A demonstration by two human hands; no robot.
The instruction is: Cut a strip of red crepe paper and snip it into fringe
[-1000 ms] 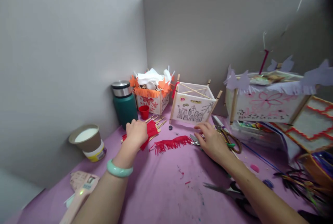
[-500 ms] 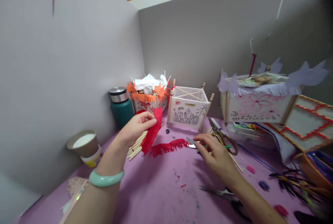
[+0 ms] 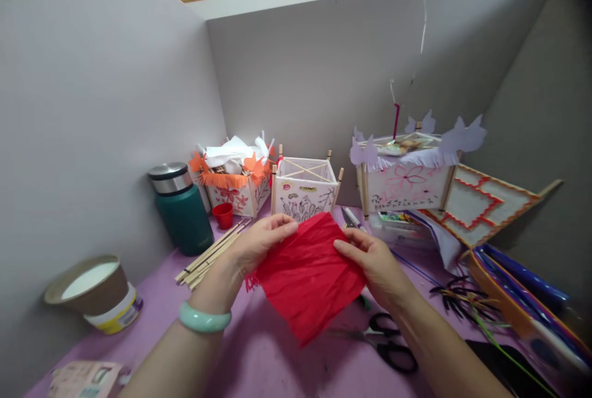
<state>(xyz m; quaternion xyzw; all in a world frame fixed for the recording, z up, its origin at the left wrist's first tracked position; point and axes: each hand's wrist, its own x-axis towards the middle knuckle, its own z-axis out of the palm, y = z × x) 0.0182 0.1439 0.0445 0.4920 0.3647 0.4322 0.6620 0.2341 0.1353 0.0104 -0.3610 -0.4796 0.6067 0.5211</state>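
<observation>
Green flask (image 3: 182, 213), scissors (image 3: 386, 342), perhaps glue tub (image 3: 92, 293).

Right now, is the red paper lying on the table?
No, the left hand and right hand hold the red paper above the table.

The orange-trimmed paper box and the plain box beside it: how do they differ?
The orange-trimmed box wears an orange fringe on its rim; the plain box has a bare rim. The orange-trimmed box is stuffed with white paper; the plain box shows only crossed sticks on top. Both have drawn-on white sides and wooden corner posts, and stand behind the red sheet.
</observation>
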